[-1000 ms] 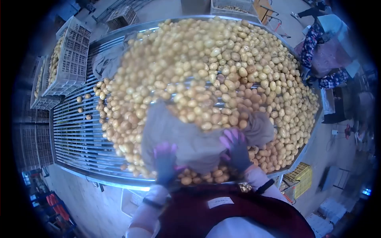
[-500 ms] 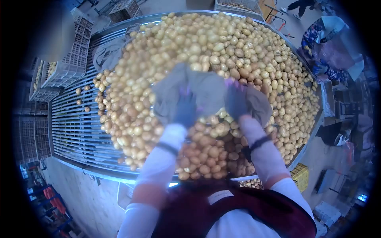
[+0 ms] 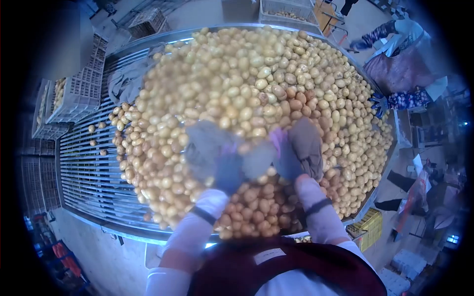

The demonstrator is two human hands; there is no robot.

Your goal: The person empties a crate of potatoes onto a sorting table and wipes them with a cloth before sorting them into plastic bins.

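Note:
A grey cloth [image 3: 307,148] is bunched over a broad heap of potatoes [image 3: 340,101], in the middle of the head view. My left hand [image 3: 230,167], in a dark glove with purple at the fingers, is closed on the cloth's left part. My right hand [image 3: 286,157], gloved alike, grips the cloth on the right. Between the two hands the cloth sags, and potatoes lie under and around it. Motion blurs both hands, so single fingers are hard to make out.
The potatoes lie on a slatted metal table [image 3: 81,170] with a raised rim. Another grey cloth [image 3: 129,81] lies at its left. Stacked plastic crates [image 3: 81,93] stand beyond. A co-worker's gloved hand [image 3: 379,104] is at the right rim. A yellow crate [image 3: 368,229] sits below right.
Both hands have drawn the cloth toward my body, and it is more bunched between them. The co-worker at the right has moved, with a gloved hand now at the rim.

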